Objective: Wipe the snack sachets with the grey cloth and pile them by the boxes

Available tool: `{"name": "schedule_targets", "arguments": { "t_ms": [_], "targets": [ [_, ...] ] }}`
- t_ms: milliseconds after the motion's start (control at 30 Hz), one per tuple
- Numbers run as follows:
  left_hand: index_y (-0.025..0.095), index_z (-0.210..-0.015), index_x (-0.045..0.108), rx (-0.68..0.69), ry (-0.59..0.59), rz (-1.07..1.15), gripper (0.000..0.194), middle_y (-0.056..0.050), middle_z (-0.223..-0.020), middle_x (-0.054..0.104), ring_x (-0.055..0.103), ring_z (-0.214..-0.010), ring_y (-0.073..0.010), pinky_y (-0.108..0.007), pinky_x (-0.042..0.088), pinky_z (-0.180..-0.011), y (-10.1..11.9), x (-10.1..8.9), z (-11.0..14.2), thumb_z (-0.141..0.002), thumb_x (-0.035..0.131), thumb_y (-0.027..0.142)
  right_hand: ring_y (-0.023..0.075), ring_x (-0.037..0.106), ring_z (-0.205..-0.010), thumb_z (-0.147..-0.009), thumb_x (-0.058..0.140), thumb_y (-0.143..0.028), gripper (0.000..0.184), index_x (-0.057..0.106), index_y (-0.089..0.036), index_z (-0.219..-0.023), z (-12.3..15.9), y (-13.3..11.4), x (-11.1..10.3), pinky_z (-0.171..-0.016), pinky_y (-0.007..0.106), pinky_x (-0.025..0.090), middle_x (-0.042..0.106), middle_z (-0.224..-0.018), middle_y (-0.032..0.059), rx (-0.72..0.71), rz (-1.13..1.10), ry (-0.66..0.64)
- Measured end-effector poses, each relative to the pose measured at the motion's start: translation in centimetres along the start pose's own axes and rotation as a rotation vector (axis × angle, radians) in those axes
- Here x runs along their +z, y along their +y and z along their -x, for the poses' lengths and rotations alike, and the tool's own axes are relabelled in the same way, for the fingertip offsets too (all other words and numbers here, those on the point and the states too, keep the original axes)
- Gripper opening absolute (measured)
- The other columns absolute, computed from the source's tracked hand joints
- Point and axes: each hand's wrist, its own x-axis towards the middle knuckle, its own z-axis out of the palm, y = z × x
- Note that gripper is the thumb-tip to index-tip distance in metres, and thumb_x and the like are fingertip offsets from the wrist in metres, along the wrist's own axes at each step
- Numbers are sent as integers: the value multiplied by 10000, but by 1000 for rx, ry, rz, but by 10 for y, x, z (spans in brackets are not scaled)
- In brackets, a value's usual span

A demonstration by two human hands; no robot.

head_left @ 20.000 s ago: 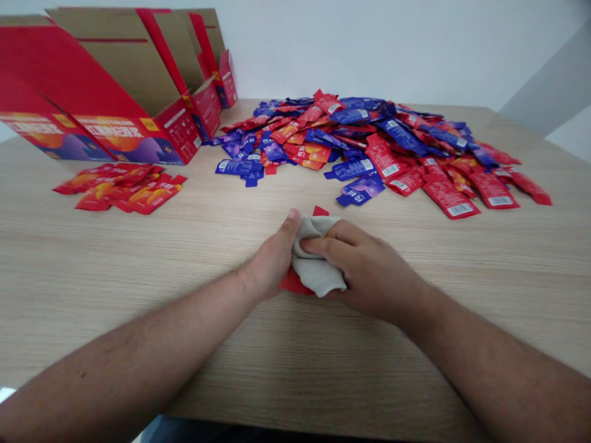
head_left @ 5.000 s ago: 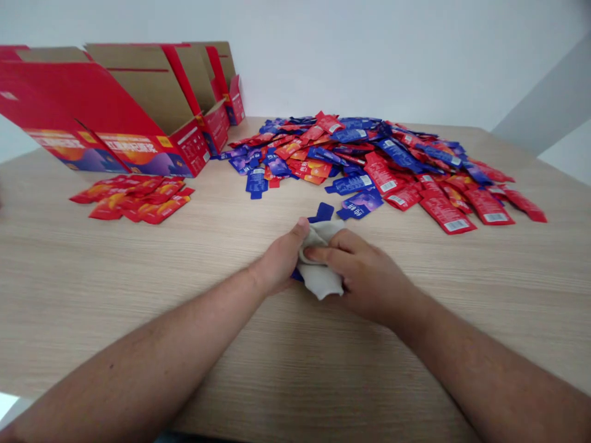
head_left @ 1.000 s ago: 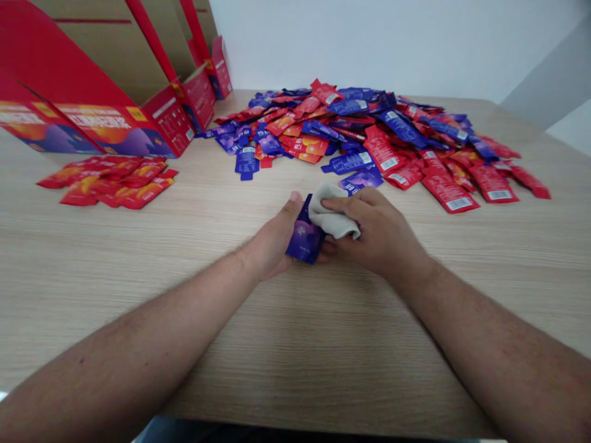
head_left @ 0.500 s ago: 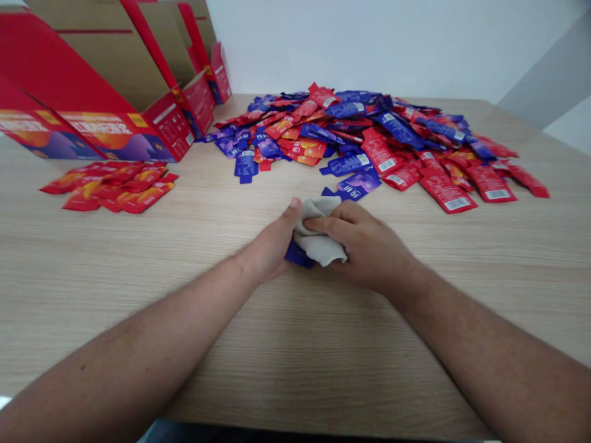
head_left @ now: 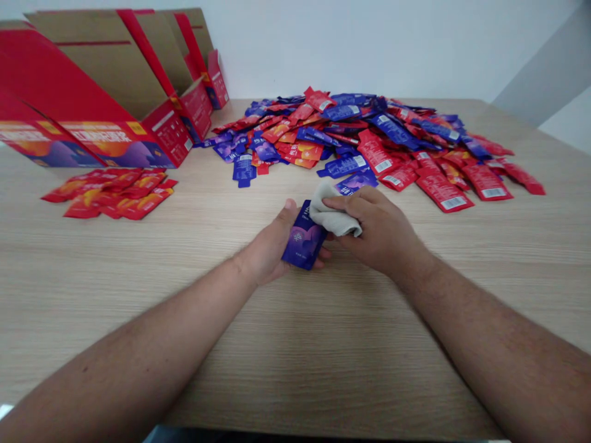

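Observation:
My left hand (head_left: 272, 246) holds a blue-purple sachet (head_left: 302, 245), thumb along its left edge and fingers beneath, their tips showing past its right side. A folded pale grey cloth (head_left: 333, 215) is pinched in my right hand (head_left: 381, 231). The cloth lies over the upper right part of the sachet and hides its spout end. Just beyond my right hand, another blue sachet (head_left: 355, 181) lies on the table, partly covered by the hand and cloth.
A large heap of red and blue sachets (head_left: 341, 132) lies at the back. Several red-orange sachets (head_left: 111, 192) form a small pile at the left. Behind that pile stand open red cardboard boxes (head_left: 124, 138). Everything rests on a wooden table (head_left: 323, 357).
The sachet in my left hand was red 20 seconds ago and is blue now. Over the last second the cloth moved down across the sachet, then back up and right, baring its front.

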Motion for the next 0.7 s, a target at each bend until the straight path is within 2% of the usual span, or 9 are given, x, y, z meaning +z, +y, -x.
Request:
{"name": "schedule_targets", "arguments": {
  "t_ms": [133,300,467,600,700],
  "targets": [
    [148,-1330,713,37,11,-12,755,-169,-1043,813,776,-749,-232,-329,636,-645,0,1,1,-1047,432,789,314,695,-1056,-884,758,-242,521,752,-192,-1402,0,1,0,-903,440,584,734,-1162,146,-76,-43,-61],
    [151,-1273,723,11,-30,-21,756,-177,-1075,817,791,-765,-245,-336,643,-651,0,0,1,-1026,455,813,312,689,-1034,-872,746,-230,503,759,-190,-1373,-1,4,1,-918,453,578,760,-1133,139,-3,-2,24],
    [148,-1310,715,38,-12,-15,759,-173,-1035,816,783,-744,-237,-333,644,-644,-1,-1,0,-1037,441,802,295,687,-1024,-899,741,-270,514,745,-208,-1410,0,2,1,-882,428,587,740,-1165,144,-73,-33,-58],
    [146,-1255,734,9,-27,-5,724,-171,-1069,815,795,-762,-242,-339,646,-657,0,0,2,-1051,443,778,307,691,-1024,-881,732,-239,495,757,-199,-1374,-1,4,0,-903,450,586,762,-1122,133,-9,-1,29],
    [156,-1326,722,33,-7,9,695,-161,-1048,816,793,-777,-245,-324,634,-646,-1,0,2,-1064,460,745,302,685,-1036,-894,738,-265,502,749,-206,-1392,-1,1,0,-890,433,585,751,-1147,133,-78,-35,-38]
  ]
}}
